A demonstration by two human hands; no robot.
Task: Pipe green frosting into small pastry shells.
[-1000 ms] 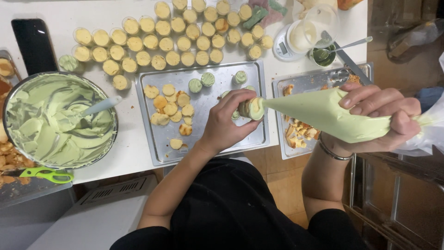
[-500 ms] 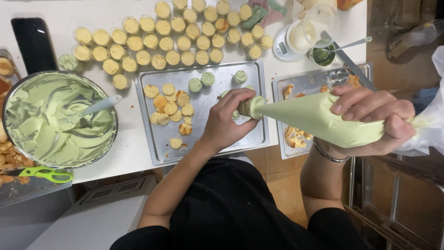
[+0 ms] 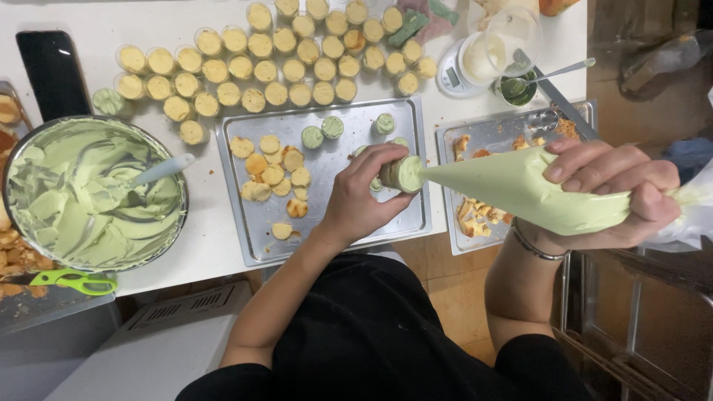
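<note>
Over the near edge of the white table, your left hand has its grip closed round a small clear plastic cup, tipped toward the nozzle so the filling goes in. Your right hand is clamped on the pale green cream-filled piping bag, squeezing near the wide end. Below: flat metal baking tray with round sponge discs and three filled cups. Beyond: rows of sponge-lined cups. Left: metal mixing bowl of green cream.
</note>
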